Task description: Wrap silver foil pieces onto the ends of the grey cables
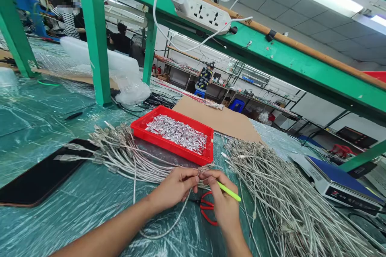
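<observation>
A pale braided cable (177, 220) loops below the hands (198, 178), its end pinched between fingertips.

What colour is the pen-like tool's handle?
The handle is neon yellow-green, best seen in the head view.

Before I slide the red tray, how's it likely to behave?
The red tray looks like molded plastic with straight walls, so probably stiff, moving as one piece. It's low and broad, so unlikely to tip. The loose silvery pieces inside are spread in a layer and would likely shift if it's jerked.
</observation>
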`<action>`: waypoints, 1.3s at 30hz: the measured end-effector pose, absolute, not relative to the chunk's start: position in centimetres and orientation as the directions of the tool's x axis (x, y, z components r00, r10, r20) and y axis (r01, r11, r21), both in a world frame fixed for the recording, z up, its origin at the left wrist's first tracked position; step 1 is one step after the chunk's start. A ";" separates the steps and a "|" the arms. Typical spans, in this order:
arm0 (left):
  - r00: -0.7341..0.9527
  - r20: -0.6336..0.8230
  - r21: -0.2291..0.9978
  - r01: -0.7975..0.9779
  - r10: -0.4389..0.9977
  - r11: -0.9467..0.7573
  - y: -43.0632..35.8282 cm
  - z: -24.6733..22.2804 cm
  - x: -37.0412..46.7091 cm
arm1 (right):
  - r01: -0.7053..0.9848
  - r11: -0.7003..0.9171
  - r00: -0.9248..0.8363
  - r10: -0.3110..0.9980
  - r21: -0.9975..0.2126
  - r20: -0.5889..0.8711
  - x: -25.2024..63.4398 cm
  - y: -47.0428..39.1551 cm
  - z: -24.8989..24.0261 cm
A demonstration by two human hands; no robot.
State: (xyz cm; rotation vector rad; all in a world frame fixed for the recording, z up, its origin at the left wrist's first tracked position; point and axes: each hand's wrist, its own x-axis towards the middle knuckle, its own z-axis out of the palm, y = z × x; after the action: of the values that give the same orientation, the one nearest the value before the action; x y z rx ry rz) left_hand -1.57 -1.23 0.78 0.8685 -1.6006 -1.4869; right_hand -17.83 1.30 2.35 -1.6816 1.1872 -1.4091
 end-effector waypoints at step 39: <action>-0.421 0.032 0.997 -0.045 -0.906 0.056 -1.4 0.6 -1.6 | -0.146 -0.354 -0.007 -0.934 -0.924 0.358 -17.9 1.1 1.8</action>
State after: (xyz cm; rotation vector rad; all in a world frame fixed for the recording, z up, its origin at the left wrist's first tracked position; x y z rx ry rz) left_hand -1.61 -1.41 0.59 0.9796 -1.5868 -1.4582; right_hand -17.92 1.09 1.83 -1.5717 1.1461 -1.4307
